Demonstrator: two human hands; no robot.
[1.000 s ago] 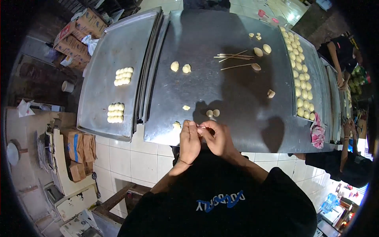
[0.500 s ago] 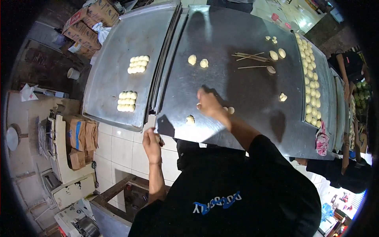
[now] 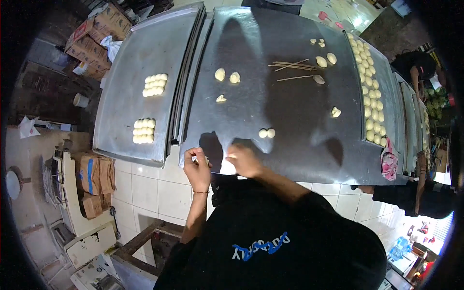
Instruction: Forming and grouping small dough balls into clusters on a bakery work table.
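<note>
My left hand [image 3: 197, 170] is raised at the table's near left edge, its fingers curled around a piece of dough that shows only in part. Just to its right, my right hand [image 3: 245, 161] is low over the near edge and smeared by motion. Its fingers are closed, with a bit of pale dough [image 3: 232, 155] at their tips. Beyond the hands, a small torn dough lump [image 3: 221, 98] lies on the metal table [image 3: 290, 157]. Two smooth dough balls [image 3: 267, 133] touch each other to the right. Farther off are two rougher dough pieces [image 3: 234, 78].
On the left, a metal tray [image 3: 125, 106] carries two blocks of dough balls [image 3: 154, 85]. Thin sticks [image 3: 292, 66] and more dough lie at the far right. A tray with rows of dough balls [image 3: 372, 106] and a pink cloth [image 3: 389, 164] line the right side. Other people stand beyond.
My right hand has come back from the middle of the table toward the near edge. A dough lump now shows farther in, and the one near the edge is no longer seen there.
</note>
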